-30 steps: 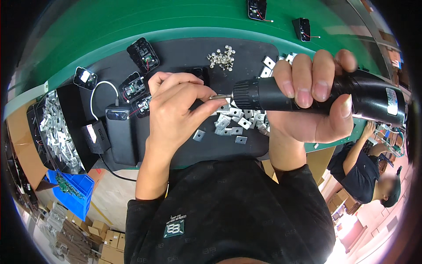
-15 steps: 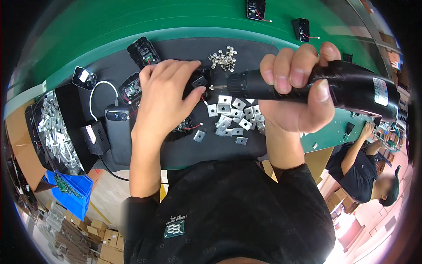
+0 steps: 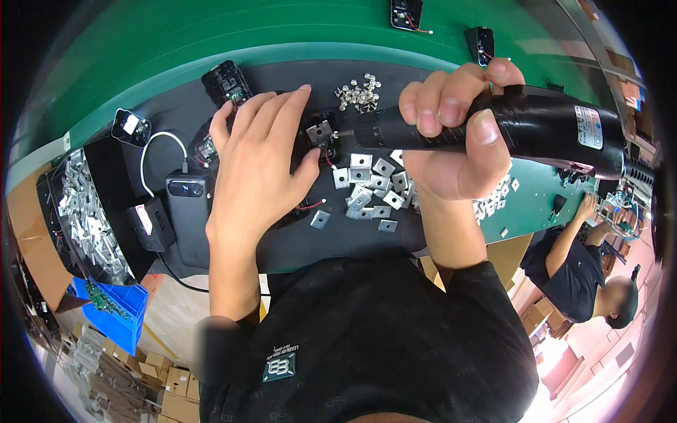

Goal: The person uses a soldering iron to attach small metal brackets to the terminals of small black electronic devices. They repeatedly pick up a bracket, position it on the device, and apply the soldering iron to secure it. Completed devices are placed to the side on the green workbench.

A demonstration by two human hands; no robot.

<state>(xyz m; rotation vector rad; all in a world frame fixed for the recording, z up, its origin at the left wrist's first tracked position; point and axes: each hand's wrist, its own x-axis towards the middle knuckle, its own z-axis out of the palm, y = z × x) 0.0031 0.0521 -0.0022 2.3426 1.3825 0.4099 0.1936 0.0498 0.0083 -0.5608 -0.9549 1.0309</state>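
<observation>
My right hand (image 3: 458, 134) is wrapped around a black electric screwdriver (image 3: 550, 130), held level with its bit pointing left. At the bit's tip sits a small silver screw (image 3: 336, 135), beside a metal plate (image 3: 319, 132) with a hole. That plate lies in a black plastic housing (image 3: 326, 151) with a red wire. My left hand (image 3: 262, 155) is open over the mat, fingers spread, thumb near the housing's left side. Its fingers partly hide other housings. Loose silver screws (image 3: 358, 94) lie beyond the screwdriver, and bent metal plates (image 3: 374, 185) lie on the near side.
On the dark mat (image 3: 338, 243) at left are a power bank (image 3: 187, 189) with a white cable and a black box of metal pieces (image 3: 92, 218). Another housing (image 3: 227, 83) lies at the mat's far side. More housings (image 3: 407, 14) rest on the green surface. A co-worker (image 3: 575, 268) is at right.
My left fingers have spread and the thumb has drawn back, uncovering more of the housing and plate. The screwdriver has shifted left, its screw tip now right beside the plate.
</observation>
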